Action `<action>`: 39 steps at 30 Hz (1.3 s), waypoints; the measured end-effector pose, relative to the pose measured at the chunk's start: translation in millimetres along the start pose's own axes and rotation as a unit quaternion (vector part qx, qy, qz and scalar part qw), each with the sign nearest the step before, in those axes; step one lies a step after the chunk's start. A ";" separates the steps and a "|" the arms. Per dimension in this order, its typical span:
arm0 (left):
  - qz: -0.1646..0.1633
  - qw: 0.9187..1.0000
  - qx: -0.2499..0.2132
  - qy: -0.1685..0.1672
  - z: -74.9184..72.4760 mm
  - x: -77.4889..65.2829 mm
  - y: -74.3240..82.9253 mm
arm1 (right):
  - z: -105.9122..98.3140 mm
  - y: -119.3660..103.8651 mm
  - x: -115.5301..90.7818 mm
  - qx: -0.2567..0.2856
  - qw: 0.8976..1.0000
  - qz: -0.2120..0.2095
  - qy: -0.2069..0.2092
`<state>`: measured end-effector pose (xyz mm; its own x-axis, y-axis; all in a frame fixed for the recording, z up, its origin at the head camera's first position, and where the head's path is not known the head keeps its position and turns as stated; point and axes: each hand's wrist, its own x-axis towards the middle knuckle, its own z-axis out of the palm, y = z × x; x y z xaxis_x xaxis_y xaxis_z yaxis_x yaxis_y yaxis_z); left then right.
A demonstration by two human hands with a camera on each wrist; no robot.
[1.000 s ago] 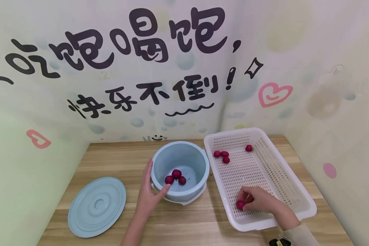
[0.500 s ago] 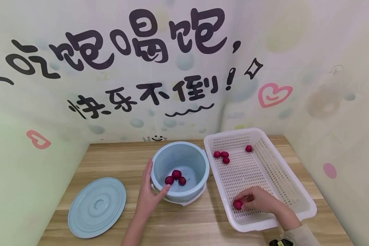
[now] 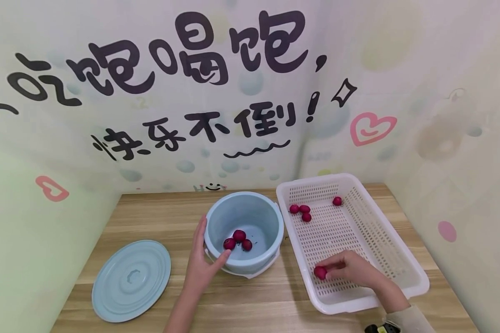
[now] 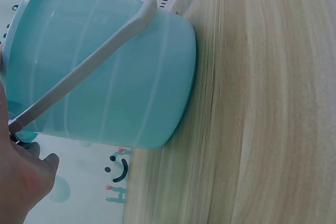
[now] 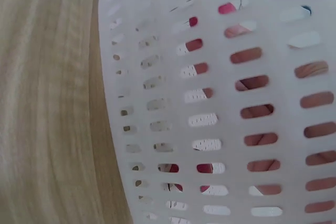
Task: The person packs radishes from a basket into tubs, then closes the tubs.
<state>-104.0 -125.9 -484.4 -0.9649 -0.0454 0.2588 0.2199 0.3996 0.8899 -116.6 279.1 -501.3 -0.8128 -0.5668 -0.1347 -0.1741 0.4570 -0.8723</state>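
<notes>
while handling the small red radish (image 3: pixel 320 273), pinched between thumb and fingers of the right hand (image 3: pixel 352 268) inside the near-left part of the white basket (image 3: pixel 416 283), apply only enough pressure to prevent slipping. avoid hard squeezing: probably firm, but smooth and round, hence prone to rolling out of a hurried pinch. hold clear of the slotted floor and side wall; unable to tell from the head view whether touching the floor. steady the light-blue bucket (image 3: pixel 241 212) with the left hand (image 3: pixel 201 263), clamped on its left side with thumb over the rim and fingers along the outside. press moderately to prevent tipping. leave the handle (image 4: pixel 84 67) lowered against the outer wall. avoid jolting the 3 grouped radishes (image 3: pixel 239 235) on the bucket floor. when moving within the basket, avoid brushing the 3 clustered radishes (image 3: pixel 304 209) at the far left or the 1 loose radish (image 3: pixel 337 201) at the far right. leave the lid (image 3: pixel 131 296) flat on the wooden table (image 3: pixel 266 305).
</notes>
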 end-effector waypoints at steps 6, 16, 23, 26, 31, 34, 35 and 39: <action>0.001 1.000 -0.002 -0.001 -0.6 -0.3 0.7 | -1.1 -2.9 -1.5 0.028 1.000 0.003 0.003; 0.001 1.000 -0.003 -0.001 0.0 0.7 0.7 | -4.4 -5.5 -3.8 0.060 0.998 -0.013 0.014; 0.007 1.000 0.005 0.002 0.3 0.7 -1.7 | -6.4 -12.3 -4.6 0.086 0.996 0.006 0.021; 0.009 1.000 0.005 0.001 0.3 0.5 -2.2 | -5.6 -15.1 -4.3 0.090 0.996 0.010 0.024; 0.004 1.000 0.001 -0.001 0.2 0.2 -1.4 | -4.3 -20.3 -4.0 0.079 0.996 0.011 0.041; -0.004 1.000 0.000 -0.001 0.3 0.1 -0.7 | -3.8 -25.3 -3.1 0.077 0.996 0.010 0.048; -0.006 1.000 -0.002 -0.001 0.4 0.0 -0.2 | -3.6 -27.7 -2.6 0.076 0.996 0.013 0.051; -0.008 1.000 -0.005 0.000 0.1 -0.3 1.0 | -2.9 -39.6 -0.4 0.068 0.995 0.022 0.063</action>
<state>-103.5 -125.4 -483.6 -0.9684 -0.0517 0.2440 0.2054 0.3896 0.8978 -111.0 263.2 -465.2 -0.8824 -0.4545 -0.1219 -0.0671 0.3779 -0.9234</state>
